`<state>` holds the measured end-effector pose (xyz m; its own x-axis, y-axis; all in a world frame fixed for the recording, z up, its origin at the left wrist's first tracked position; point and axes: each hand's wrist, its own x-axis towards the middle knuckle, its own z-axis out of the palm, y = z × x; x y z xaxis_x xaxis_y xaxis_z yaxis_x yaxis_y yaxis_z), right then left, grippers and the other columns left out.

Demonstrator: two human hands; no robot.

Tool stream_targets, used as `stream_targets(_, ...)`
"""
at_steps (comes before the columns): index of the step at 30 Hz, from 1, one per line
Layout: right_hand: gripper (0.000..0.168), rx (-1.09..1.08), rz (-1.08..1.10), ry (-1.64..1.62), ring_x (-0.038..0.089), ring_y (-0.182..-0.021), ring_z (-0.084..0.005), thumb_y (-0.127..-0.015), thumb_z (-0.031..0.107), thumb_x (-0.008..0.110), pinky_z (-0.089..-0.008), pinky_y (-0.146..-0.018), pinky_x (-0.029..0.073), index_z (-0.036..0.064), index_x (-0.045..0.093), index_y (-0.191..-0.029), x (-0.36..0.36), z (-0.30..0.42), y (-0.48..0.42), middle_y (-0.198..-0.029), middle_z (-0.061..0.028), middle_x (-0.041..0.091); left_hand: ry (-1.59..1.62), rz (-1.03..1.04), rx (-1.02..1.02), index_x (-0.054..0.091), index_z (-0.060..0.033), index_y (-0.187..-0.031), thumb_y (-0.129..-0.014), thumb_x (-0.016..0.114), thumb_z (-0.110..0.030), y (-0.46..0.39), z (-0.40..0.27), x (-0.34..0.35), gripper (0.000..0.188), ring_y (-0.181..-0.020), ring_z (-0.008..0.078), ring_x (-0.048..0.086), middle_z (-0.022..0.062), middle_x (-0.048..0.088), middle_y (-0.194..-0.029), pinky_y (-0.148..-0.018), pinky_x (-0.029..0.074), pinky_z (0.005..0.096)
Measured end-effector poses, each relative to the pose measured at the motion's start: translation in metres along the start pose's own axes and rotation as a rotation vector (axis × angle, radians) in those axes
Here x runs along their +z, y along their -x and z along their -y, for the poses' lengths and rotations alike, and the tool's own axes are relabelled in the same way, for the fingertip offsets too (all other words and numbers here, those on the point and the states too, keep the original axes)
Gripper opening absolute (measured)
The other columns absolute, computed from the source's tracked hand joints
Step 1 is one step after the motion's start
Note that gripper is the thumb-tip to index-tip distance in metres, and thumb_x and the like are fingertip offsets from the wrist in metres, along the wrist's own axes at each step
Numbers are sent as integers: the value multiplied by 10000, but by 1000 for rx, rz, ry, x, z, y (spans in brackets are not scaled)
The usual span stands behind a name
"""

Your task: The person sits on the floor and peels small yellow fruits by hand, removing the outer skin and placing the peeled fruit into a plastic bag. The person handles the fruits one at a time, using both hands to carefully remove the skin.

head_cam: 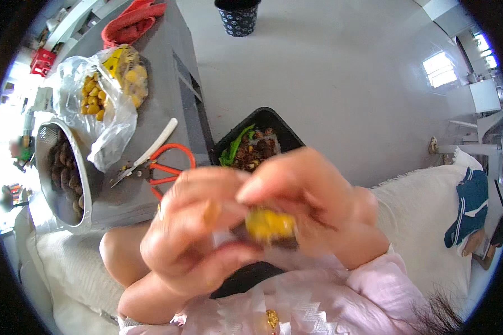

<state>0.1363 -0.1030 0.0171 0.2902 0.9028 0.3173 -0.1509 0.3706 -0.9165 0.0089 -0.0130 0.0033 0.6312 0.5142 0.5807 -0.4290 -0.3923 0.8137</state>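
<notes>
A partly shelled chestnut [270, 225], its yellow kernel bare and dark shell along its underside, is between my two hands in front of my chest. My right hand [318, 205] grips it from the right with bent fingers. From the left, the thumb and fingers of my left hand [197, 226] close on the dark shell edge; motion blur hides the exact contact. Below and beyond my hands, a black bin [291, 136] holds shell scraps [257, 148] and a green leaf [233, 146]. My fingers cover its near side.
On the grey table [163, 63] lie orange-handled scissors [172, 159], a white-handled knife [157, 142], a plastic bag of yellow kernels [93, 98] and a red cloth [132, 25]. A metal colander [86, 184] holds dark unpeeled chestnuts [67, 171]. A patterned bucket [238, 19] stands on the floor.
</notes>
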Motion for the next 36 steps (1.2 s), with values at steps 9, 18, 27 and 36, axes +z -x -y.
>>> stream_targets(9, 133, -844, -626, 128, 536, -553, -118, -771, 162, 640, -217, -527, 442, 99, 601, -660, 87, -6, 7, -627, -10, 583, 708, 434, 336, 561, 1, -868, -866, 510, -259, -8, -21, -28, 265, -686, 250, 509, 157, 597, -800, -554, 453, 332)
stream_targets(18, 90, -619, -214, 212, 507, -539, -90, -701, 175, 663, -232, -549, 424, 216, 619, -633, 75, 40, 34, -595, 55, 537, 504, 366, 242, 564, -53, -1092, -905, 491, -179, 3, -84, -36, 238, -834, 300, 544, 204, 596, -947, -705, 507, 379)
stream_targets(27, 76, -263, -196, 233, 522, -547, -71, -654, 186, 714, -213, -558, 420, 238, 712, -709, 91, 77, 31, -626, 86, 535, 344, 210, 164, 556, -2, -1084, -901, 495, -190, 14, -99, -29, 270, -767, 302, 561, 211, 607, -893, -606, 528, 356)
stream_targets(36, 218, -289, -305, 504, 432, -428, -97, -738, 187, 618, -247, -487, 392, 164, 493, -561, 66, 62, 34, -519, 30, 493, 560, 155, 15, 550, 49, -1033, -783, 629, -43, 6, -70, -21, 278, -719, 283, 584, 193, 605, -853, -583, 517, 347)
